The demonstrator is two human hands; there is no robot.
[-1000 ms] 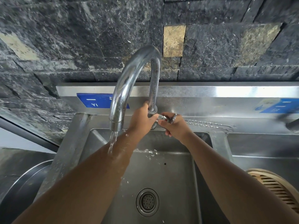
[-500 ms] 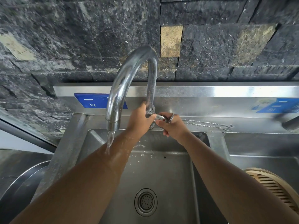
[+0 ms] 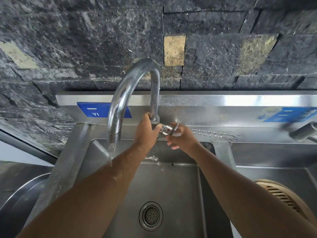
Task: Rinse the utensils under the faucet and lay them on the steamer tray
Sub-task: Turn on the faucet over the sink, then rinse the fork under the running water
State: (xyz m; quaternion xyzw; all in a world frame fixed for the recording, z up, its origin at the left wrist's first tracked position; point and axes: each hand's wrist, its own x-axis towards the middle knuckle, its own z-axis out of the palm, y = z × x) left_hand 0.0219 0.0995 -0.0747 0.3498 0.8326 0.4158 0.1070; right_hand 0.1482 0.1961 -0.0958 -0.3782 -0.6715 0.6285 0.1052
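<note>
the left hand [image 3: 145, 133] wraps its grip on the faucet [image 3: 135, 93] base, the right hand [image 3: 180, 136] pinches the wet, slippery valve handle [image 3: 169, 129]; utensils unseen, the steamer tray [image 3: 288, 198] at 4 o'clock.

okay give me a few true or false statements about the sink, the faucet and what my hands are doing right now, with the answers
1. Water runs from the faucet. True.
2. The left hand grips the faucet's base. True.
3. The right hand holds a spoon. False: it is at the faucet handle, holding no utensil.
4. The drain is covered by a plate. False: it is uncovered.
5. The steamer tray sits right of the basin. True.
</note>
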